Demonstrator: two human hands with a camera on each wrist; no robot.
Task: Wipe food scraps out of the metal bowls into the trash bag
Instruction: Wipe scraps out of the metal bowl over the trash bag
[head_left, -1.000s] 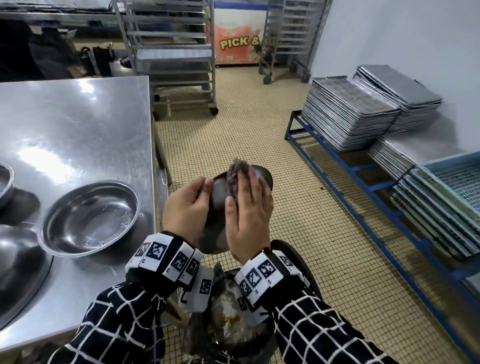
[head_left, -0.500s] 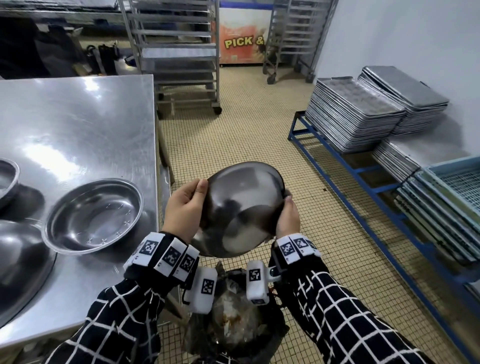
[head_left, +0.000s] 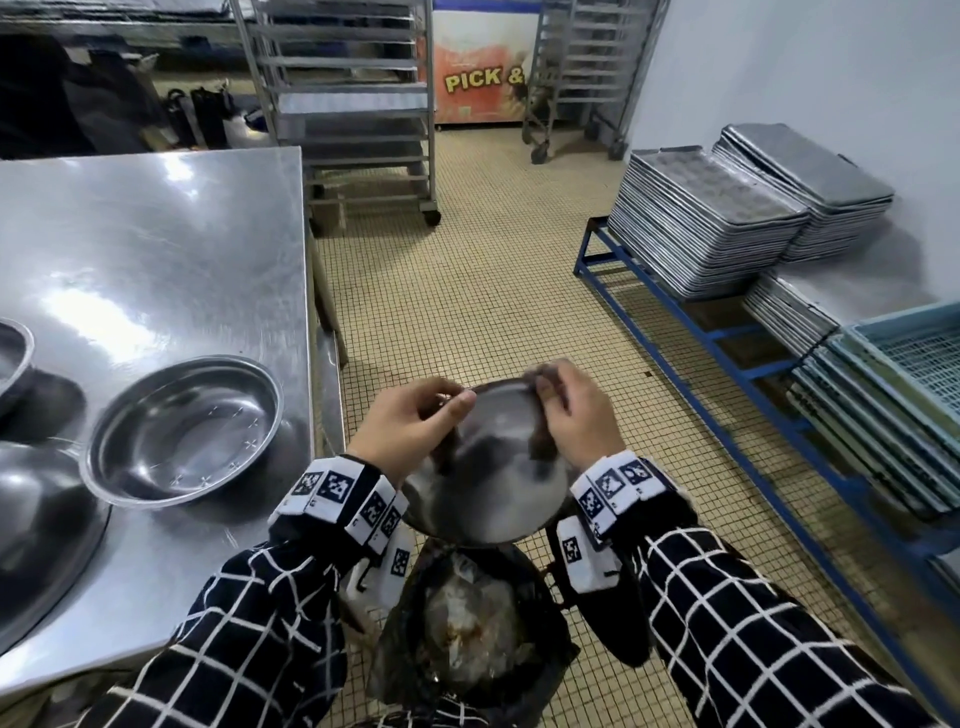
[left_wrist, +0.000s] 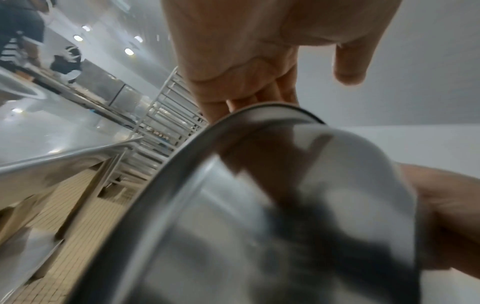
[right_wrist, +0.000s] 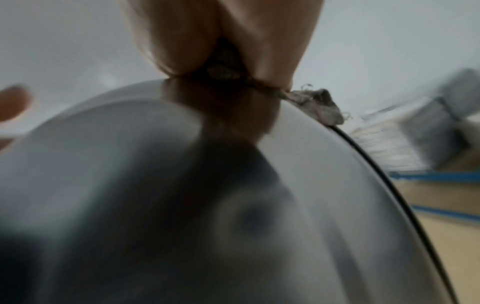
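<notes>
**Two hands turn the bowl over the bag**

Two hands now hold one metal bowl (head_left: 485, 467) directly above the open trash bag (head_left: 467, 623), which sits on the floor just off the surface's near right corner. Half a second ago the bowl's curved outside faced the camera with a hand on each side; now both hands sit at its far rim. The left hand (head_left: 410, 431) curls its fingers (left_wrist: 259, 90) over that rim, thumb on the outer wall. The right hand (head_left: 576, 415) pinches a grey cloth (right_wrist: 319, 107) against the rim between thumb and fingers. A second ago that cloth was working inside the bowl, so this looks like a last pass round the edge, with scraps already dropping into the bag; the interior is not visible, so I cannot confirm it is clean.

On the steel surface (head_left: 156, 249), another shallow bowl (head_left: 182, 431) rests near the right edge, with two more partly cut off at the left edge. Beyond lie tiled floor, wheeled racks, and stacked trays (head_left: 727, 218) on a blue frame.
</notes>
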